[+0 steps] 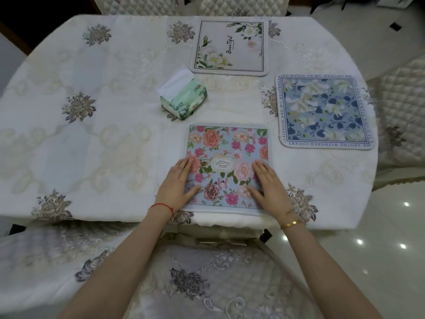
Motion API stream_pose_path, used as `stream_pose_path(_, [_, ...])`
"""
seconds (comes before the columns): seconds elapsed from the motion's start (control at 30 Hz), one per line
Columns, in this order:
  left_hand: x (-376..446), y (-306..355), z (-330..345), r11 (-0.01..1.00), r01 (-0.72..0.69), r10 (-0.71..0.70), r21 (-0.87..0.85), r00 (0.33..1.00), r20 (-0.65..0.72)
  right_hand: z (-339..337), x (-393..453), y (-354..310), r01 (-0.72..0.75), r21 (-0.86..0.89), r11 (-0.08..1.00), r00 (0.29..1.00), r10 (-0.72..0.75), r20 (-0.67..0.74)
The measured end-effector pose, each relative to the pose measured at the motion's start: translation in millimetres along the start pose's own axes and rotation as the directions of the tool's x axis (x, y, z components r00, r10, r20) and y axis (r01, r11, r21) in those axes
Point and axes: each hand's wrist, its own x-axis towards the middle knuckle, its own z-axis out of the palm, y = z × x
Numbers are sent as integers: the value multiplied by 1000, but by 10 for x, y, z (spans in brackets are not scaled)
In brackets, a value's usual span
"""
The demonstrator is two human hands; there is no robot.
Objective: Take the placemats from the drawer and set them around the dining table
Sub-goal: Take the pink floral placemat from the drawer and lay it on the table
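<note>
Three square placemats lie on the dining table [96, 139], which is covered by a white embroidered cloth. A pink-flowered placemat [227, 146] sits at the near edge. My left hand [178, 183] lies flat on its left side and my right hand [268, 185] lies flat on its right side, fingers extended. A blue-flowered placemat [323, 111] with a text border lies at the right edge. A white placemat [230, 46] with green leaves lies at the far edge.
A green tissue pack [184, 95] sits mid-table, between the near and far mats. Quilted chairs stand at the far side [241, 5], at the right [400, 107] and right below me [207, 279]. Glossy floor [379, 249] shows at right.
</note>
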Motion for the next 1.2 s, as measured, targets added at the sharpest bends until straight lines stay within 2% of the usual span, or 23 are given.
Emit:
stream_pose_path(0.1, [-153,4,-13,998,54,-53,-13,999,11,-13,-97,-75,-68,32,997,997,69,-34])
stream_pose_path(0.27, [-327,256,83,997,-37,39,-68,999,33,152,-196,-563,88,19,996,996,-89,8])
stream_pose_path(0.4, [-399,341,207,998,-7,9,-59,999,41,376,-221,-730,98,4,995,992,-98,77])
stream_pose_path(0.57, [-529,238,223,998,41,-42,-55,999,-4,342,-352,-542,83,43,996,994,-86,65])
stream_pose_path(0.87, [-716,204,103,989,129,-128,-68,992,7,43,-783,-52,-65,58,996,998,65,5])
stream_pose_path(1.0, [-861,418,-9,990,112,-120,-88,989,-87,-155,-951,-9,-77,12,997,996,78,-35])
stream_pose_path(1.2, [-1128,823,-251,993,33,-59,-114,972,-228,-463,-1369,-69,-36,27,999,976,41,-212])
